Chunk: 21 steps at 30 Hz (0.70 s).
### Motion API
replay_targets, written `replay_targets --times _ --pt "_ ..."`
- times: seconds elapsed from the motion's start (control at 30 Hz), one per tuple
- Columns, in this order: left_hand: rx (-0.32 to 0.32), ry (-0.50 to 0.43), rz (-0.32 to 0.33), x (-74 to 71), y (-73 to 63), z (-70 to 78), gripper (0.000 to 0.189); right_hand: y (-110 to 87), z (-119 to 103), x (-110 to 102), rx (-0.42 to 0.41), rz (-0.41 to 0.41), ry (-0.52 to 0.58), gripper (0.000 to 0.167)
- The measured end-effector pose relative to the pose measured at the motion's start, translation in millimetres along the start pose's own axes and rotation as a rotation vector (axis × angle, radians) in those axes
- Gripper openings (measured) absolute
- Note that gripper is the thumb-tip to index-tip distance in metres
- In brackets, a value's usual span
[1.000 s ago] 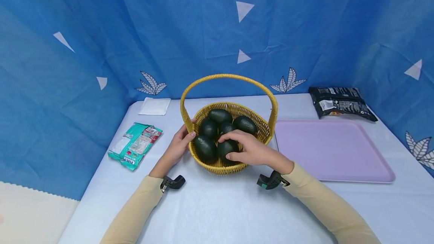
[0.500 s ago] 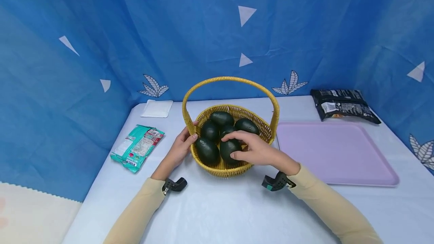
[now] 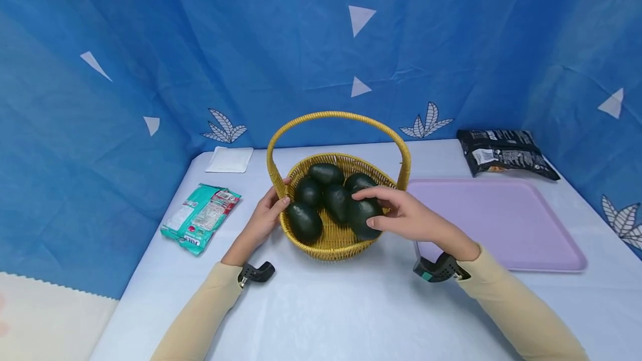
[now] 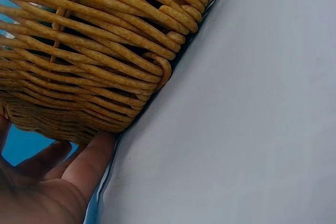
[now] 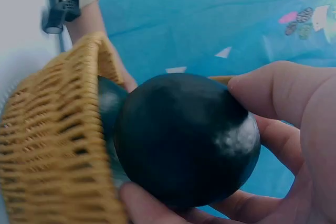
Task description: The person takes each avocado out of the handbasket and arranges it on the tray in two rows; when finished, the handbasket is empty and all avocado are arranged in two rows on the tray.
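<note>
A yellow wicker basket [image 3: 332, 245] with a tall arched handle stands mid-table, several dark green avocados [image 3: 304, 222] lying in it. My left hand [image 3: 262, 217] grips the basket's left side near the foot of the handle, thumb at the rim. In the left wrist view its fingers press against the woven wall [image 4: 94, 51]. Between thumb and fingers, my right hand [image 3: 408, 217] holds one avocado [image 3: 363, 219] over the basket's right front edge. The right wrist view has this avocado [image 5: 184, 140] large, beside the basket rim, covering part of another avocado behind it.
Right of the basket lies a shallow lilac tray [image 3: 494, 224], with a black snack packet [image 3: 504, 153] behind it. A teal packet [image 3: 200, 216] and a small white packet [image 3: 229, 159] lie to the left. Blue patterned cloth [image 3: 301, 49] walls the back and sides.
My right hand has moved the avocado rightward from the basket's front middle toward its right rim, baring the basket floor there. The left hand stays at the basket's left side.
</note>
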<state>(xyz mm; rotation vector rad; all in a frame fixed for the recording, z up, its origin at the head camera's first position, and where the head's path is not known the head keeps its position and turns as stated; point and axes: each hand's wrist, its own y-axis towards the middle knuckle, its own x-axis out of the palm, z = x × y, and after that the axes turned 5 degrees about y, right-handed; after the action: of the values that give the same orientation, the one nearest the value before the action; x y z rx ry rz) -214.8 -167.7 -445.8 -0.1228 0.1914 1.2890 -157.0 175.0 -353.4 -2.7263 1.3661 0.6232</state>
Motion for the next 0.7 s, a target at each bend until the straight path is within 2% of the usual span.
replay_targets --times 0.17,0.3,0.43,0.6,0.7 --pt "0.011 0.01 -0.002 -0.1 0.2 2.8 0.056 -17.3 -7 -21 0.002 -0.028 0.052 0.047" --pt "0.009 0.004 -0.005 0.0 0.0 4.9 0.056 -31.8 -14 -38 -0.03 -0.084 0.07 0.045" --pt "0.007 -0.005 -0.007 -0.3 -0.1 4.6 0.056 -44.7 -20 -54 -0.073 -0.103 0.055 0.049" --pt "-0.002 -0.013 -0.005 -0.9 -0.3 1.6 0.055 -59.5 -24 -73 -0.084 -0.077 0.036 0.054" --pt "-0.007 -0.005 -0.004 -1.0 -1.2 0.0 0.055 -69.1 -23 -85 -0.06 -0.025 0.003 0.055"
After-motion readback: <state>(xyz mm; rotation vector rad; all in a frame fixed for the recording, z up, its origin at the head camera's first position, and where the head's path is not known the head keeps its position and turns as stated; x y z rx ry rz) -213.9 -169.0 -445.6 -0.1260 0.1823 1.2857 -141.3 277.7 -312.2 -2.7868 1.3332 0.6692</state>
